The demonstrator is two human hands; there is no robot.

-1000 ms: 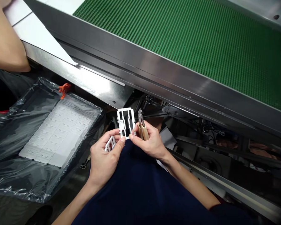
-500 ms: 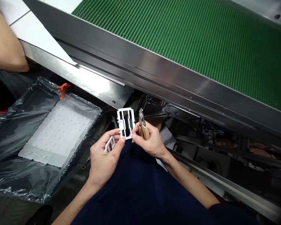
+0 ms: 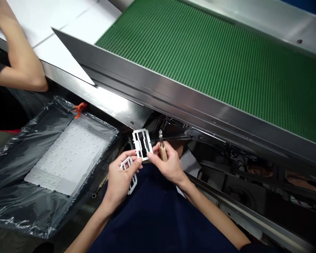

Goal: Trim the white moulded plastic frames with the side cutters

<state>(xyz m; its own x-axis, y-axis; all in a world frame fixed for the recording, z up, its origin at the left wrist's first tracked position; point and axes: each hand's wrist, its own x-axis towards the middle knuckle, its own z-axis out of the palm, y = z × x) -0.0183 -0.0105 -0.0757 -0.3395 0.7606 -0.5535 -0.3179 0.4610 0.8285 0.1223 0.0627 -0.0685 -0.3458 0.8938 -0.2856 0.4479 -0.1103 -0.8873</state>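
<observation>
My left hand (image 3: 120,179) is closed round a small white plastic frame (image 3: 129,173) that sticks out past my fingers, and its thumb and forefinger pinch the lower edge of a second white plastic frame (image 3: 142,143) held upright. My right hand (image 3: 166,164) pinches that upright frame's lower right corner while also gripping small pliers with tan handles (image 3: 162,148), jaws pointing up. Both hands hover over my dark blue lap (image 3: 158,218), just below the conveyor's steel edge.
A green conveyor belt (image 3: 213,56) with a steel side rail (image 3: 173,102) runs across the top. A tray lined with clear plastic film (image 3: 23,158) at the left holds rows of white parts (image 3: 68,154); an orange clip (image 3: 80,107) sits at its far corner. Another person's arm (image 3: 18,59) rests upper left.
The view has shifted down and right a little. The frame in my left hand now sticks out further below my fingers. The upright frame stays pinched between both hands.
</observation>
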